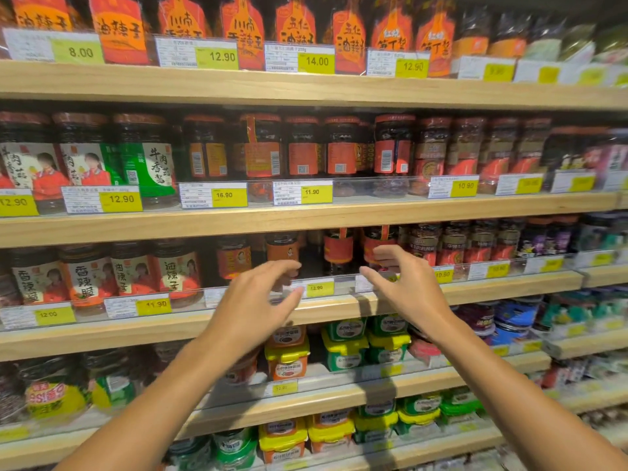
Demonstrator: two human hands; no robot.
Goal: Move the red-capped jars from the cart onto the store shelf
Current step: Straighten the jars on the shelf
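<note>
Both my hands are raised in front of the third wooden shelf (339, 305) and hold nothing. My left hand (258, 297) has loosely curved fingers near the clear price rail. My right hand (404, 280) is beside it, thumb and fingers apart, just in front of a red-labelled jar (375, 244). Another red-labelled jar (338, 249) stands in the gap between my hands, farther back on the shelf. Two orange-labelled jars (282, 249) stand behind my left fingers. The cart is out of view.
Shelves above carry rows of dark sauce jars (390, 147) with red caps and yellow price tags (317, 192). Jars with portrait labels (85, 277) fill the left. Below are green, yellow and orange tubs (343, 345).
</note>
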